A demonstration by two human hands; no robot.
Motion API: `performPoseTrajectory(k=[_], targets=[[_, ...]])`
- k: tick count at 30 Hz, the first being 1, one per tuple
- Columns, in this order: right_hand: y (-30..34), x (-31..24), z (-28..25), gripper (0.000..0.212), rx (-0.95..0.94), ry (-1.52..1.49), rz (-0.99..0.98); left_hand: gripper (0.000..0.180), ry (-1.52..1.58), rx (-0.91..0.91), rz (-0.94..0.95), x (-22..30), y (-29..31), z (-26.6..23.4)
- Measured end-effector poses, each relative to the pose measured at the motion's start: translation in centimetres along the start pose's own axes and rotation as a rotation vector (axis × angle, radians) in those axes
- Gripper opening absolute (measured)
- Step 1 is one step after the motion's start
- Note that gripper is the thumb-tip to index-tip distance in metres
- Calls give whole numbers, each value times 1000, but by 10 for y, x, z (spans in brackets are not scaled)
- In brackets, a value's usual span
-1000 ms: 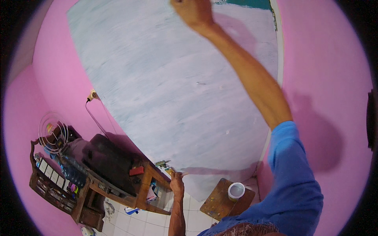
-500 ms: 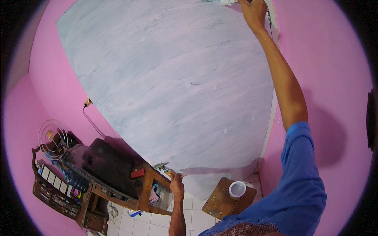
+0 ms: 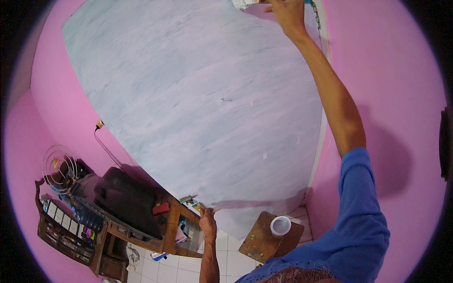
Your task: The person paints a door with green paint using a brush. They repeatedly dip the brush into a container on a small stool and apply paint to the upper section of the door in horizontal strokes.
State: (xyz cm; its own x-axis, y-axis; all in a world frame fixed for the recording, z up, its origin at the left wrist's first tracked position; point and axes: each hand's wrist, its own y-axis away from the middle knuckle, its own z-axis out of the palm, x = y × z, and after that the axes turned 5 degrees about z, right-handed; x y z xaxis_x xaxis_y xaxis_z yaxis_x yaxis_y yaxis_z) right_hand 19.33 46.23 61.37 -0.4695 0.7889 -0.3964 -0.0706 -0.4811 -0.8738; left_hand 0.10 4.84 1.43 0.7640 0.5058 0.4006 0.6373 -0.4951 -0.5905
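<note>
My right hand (image 3: 289, 16) is raised to the top of the view, closed around a paintbrush with white-coated bristles (image 3: 244, 4) held against the wall. The wall (image 3: 198, 132) is coated in streaky pale white over blue-green. Low down, my left hand (image 3: 207, 220) is closed on a small paintbrush (image 3: 197, 206), its yellowish part on one side of the fist and a thin light handle on the other. This brush is small in view, and its tip is hard to make out. The left hand is near the wooden cabinet's corner.
Lower right of centre, a white tub (image 3: 280, 234) stands on a paint-spotted wooden stool (image 3: 255, 243). At lower left are a wooden cabinet (image 3: 172, 221), a dark television (image 3: 127, 203) and a wire-caged fan (image 3: 59, 170). A pink wall (image 3: 391, 70) rises at right; a cord hangs from a socket (image 3: 99, 124).
My right hand has moved left across the top of the wall with the brush. My left hand keeps its grip on the small brush, and the whole view has shifted slightly.
</note>
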Motion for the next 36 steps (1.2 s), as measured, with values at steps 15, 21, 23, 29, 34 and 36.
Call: performPoseTrajectory(k=[15, 21, 23, 29, 34, 36], targets=[[-27, 15, 38, 36, 287, 577, -512, 13, 24, -8, 7, 1, -2, 1], [43, -53, 117, 24, 114, 159, -592, 14, 23, 16, 47, -2, 3, -3], [36, -50, 111, 26, 101, 145, -513, 14, 26, 17, 57, -3, -1, -2], [-34, 27, 27, 31, 281, 328, -277, 14, 16, 7, 47, -1, -1, -2], [-44, 30, -32, 31, 376, 602, -301, 14, -1, 14, 47, 4, 0, -9], [-30, 12, -23, 32, 359, 629, -303, 14, 12, 28, 37, 4, 2, -7]])
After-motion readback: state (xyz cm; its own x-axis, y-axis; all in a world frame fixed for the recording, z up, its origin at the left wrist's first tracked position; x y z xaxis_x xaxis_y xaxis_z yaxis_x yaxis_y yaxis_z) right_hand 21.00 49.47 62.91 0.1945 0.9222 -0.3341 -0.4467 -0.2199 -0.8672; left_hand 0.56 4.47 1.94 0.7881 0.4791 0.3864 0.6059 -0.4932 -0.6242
